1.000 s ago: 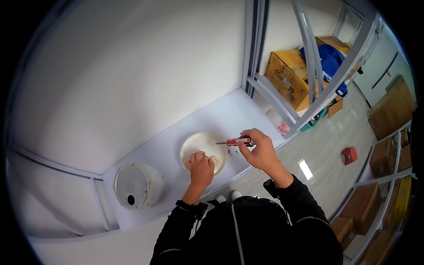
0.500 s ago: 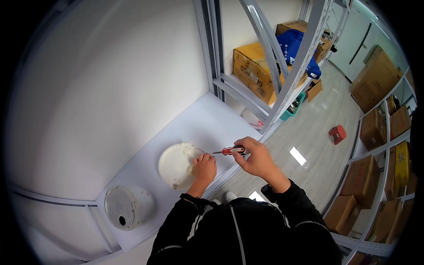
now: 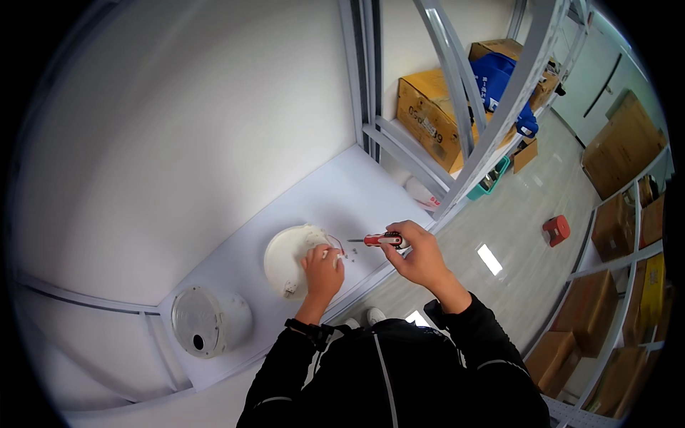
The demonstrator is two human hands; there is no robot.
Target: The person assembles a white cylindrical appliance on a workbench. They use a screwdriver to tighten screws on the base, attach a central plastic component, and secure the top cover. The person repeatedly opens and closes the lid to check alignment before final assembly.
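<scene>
My right hand [image 3: 421, 257] grips a screwdriver [image 3: 383, 240] with a red and grey handle, its thin shaft pointing left over the table. My left hand [image 3: 322, 274] bends over the right side of a shallow round white housing [image 3: 284, 260] lying on the table. Its fingers are curled at a small pale part, largely hidden by them. A thin red wire [image 3: 335, 242] curves beside the fingertips. Several small screws [image 3: 351, 254] lie on the tabletop between my hands. The screwdriver tip touches nothing.
A white cylindrical housing [image 3: 232, 321] with a clear round face stands at the table's left end. The white table [image 3: 260, 214] meets a wall and a metal shelf frame [image 3: 492, 121]. Beyond are a yellow carton [image 3: 421, 107], a red stool [image 3: 556, 230] and shelved boxes [image 3: 586, 303].
My left hand has moved up along the housing's right edge, fingers now near the wire. Screws between the hands now show. The screwdriver stays in my right hand; the whole view has shifted slightly.
</scene>
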